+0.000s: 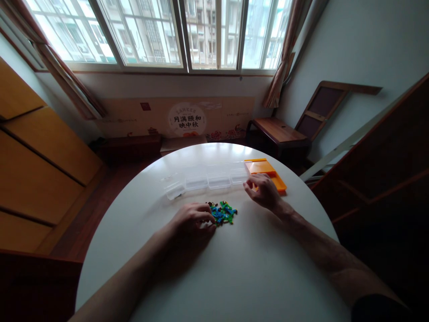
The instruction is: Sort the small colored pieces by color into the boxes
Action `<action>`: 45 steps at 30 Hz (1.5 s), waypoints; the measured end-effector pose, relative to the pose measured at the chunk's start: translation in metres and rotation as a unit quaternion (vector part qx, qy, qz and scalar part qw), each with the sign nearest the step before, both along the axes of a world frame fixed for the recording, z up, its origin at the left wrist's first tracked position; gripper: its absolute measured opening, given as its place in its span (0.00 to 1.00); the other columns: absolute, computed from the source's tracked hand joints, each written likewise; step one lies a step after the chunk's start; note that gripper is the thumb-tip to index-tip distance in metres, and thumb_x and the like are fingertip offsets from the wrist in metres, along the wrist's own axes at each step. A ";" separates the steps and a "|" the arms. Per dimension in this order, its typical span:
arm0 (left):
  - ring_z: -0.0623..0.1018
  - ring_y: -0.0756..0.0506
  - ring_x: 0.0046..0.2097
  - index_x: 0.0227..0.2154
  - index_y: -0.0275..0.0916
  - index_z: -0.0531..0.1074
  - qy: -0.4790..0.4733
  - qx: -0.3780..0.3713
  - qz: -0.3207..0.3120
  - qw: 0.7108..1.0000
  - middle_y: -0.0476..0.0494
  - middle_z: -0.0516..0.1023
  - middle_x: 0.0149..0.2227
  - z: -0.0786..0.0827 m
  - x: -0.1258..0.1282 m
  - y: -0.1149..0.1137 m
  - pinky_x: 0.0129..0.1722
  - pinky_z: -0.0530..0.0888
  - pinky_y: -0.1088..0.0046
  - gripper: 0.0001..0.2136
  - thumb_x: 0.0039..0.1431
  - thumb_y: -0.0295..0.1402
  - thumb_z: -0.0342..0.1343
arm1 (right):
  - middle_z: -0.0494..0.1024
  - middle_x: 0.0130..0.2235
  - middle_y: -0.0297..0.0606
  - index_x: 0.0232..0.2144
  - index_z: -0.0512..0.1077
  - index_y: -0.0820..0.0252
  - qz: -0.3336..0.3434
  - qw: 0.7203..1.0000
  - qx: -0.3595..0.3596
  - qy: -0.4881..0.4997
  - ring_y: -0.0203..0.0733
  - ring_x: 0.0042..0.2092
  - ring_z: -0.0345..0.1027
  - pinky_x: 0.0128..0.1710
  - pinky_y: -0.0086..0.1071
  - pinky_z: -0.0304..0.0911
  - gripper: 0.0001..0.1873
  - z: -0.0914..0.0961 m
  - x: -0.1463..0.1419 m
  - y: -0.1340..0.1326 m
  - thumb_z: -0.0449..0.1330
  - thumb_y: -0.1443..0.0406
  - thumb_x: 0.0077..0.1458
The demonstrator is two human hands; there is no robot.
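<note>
Plenty loose here: a jagged heap of small blue, green and brown plastic pieces [224, 213] on the smooth white worktop [241, 268]! Left hand [192, 217] curls at its edge; right hand [263, 190], fingers bent, at the orange plastic case [281, 183]. Either's grip? Can't tell. Behind, clear rectangular boxes [220, 182], one dark bit at the leftmost.

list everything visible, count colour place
table: 1, white, foreground
pieces: many, mostly blue and green, centre
boxes: about 4, clear, table's far side
tray: 1, orange, right of boxes
window: 1, grey frame, top
curtains: 2, brownish, beside window
banner: 1, beige, below window
cabinet: 1, orange, left
bench: 1, brown, beyond table
panel: 1, brown, upper right
sleeve: 1, black, lower right
left hand: 1, bare, at pieces
right hand: 1, bare, by tray
</note>
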State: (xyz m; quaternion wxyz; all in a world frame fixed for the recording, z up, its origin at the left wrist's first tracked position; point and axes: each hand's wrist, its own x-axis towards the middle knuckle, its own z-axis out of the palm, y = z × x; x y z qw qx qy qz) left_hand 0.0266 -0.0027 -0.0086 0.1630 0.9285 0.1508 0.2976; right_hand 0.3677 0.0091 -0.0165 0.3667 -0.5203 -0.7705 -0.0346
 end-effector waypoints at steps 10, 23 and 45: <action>0.75 0.52 0.28 0.37 0.37 0.84 -0.120 -0.112 0.052 0.985 0.43 0.81 0.33 0.000 0.010 0.009 0.28 0.73 0.78 0.07 0.72 0.34 0.65 | 0.85 0.43 0.38 0.50 0.76 0.55 0.299 0.953 0.032 -0.048 0.46 0.43 0.79 0.51 0.41 0.70 0.11 0.004 -0.043 -0.021 0.67 0.59 0.70; 0.77 0.51 0.30 0.37 0.36 0.84 -0.118 -0.163 0.037 0.979 0.40 0.83 0.35 -0.002 0.022 0.002 0.30 0.74 0.76 0.09 0.72 0.36 0.66 | 0.87 0.42 0.37 0.48 0.78 0.53 0.329 0.939 0.089 -0.052 0.42 0.41 0.79 0.54 0.41 0.74 0.05 -0.002 -0.054 -0.022 0.65 0.61 0.73; 0.80 0.47 0.36 0.37 0.42 0.83 -0.026 0.075 0.161 0.984 0.46 0.85 0.37 -0.005 -0.014 0.009 0.38 0.73 0.71 0.08 0.73 0.35 0.62 | 0.82 0.32 0.38 0.31 0.77 0.56 -0.155 0.987 -0.021 -0.027 0.47 0.35 0.75 0.45 0.40 0.64 0.12 0.002 0.054 0.019 0.64 0.56 0.65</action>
